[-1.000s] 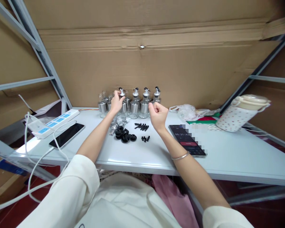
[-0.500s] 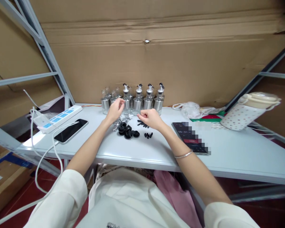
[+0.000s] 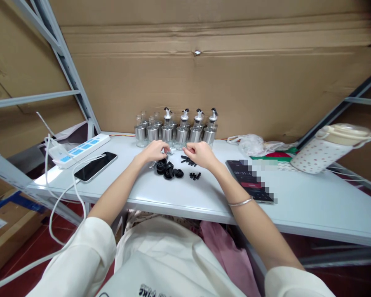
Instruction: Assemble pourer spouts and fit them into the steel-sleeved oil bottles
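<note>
My left hand (image 3: 155,151) reaches down, fingers bent and slightly apart, over a pile of small silvery-clear pieces (image 3: 171,152) that it partly covers. My right hand (image 3: 201,154) is closed, its thumb pressed to the curled fingers; what it holds, if anything, is hidden. Below it lie thin black strips (image 3: 190,161). In front of my left hand sits a heap of round black caps (image 3: 168,169), with several tiny black plugs (image 3: 195,176) to its right. Behind both hands stand glass bottles with steel sleeves (image 3: 182,134), some topped with white-and-black pour spouts (image 3: 199,115).
A white power strip (image 3: 82,150) and a phone (image 3: 95,167) with white cables lie at left. At right are a second phone (image 3: 250,181) showing a timer, a clear plastic bag (image 3: 250,144) and a tilted dotted tumbler (image 3: 317,152). Cardboard (image 3: 198,82) walls the back.
My left hand has come down from in front of the bottles to the silvery-clear pieces, its fingers loosening. My right hand stays closed in nearly the same place. The view has shifted slightly.
</note>
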A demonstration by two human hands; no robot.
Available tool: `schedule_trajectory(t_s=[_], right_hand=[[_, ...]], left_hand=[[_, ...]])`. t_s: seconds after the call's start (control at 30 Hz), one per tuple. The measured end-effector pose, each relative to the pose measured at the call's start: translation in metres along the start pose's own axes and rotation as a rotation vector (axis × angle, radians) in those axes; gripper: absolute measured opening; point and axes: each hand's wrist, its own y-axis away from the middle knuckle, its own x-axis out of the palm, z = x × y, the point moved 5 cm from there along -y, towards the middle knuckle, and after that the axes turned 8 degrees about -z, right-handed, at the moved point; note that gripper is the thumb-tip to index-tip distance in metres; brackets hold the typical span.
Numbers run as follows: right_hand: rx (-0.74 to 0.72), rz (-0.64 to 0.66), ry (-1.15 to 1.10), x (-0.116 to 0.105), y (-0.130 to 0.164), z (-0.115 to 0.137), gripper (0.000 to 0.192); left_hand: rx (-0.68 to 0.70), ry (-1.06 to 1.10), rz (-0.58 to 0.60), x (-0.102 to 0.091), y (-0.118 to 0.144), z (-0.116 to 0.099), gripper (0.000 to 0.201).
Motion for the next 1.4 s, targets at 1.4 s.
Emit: schedule_trajectory(t_s=[1.4], right_hand=[[0.141, -0.011, -0.513, -0.01, -0.003, -0.004, 0.032]], left_hand=[[0.265, 0.085, -0.345, -0.016, 0.011, -0.057, 0.015]])
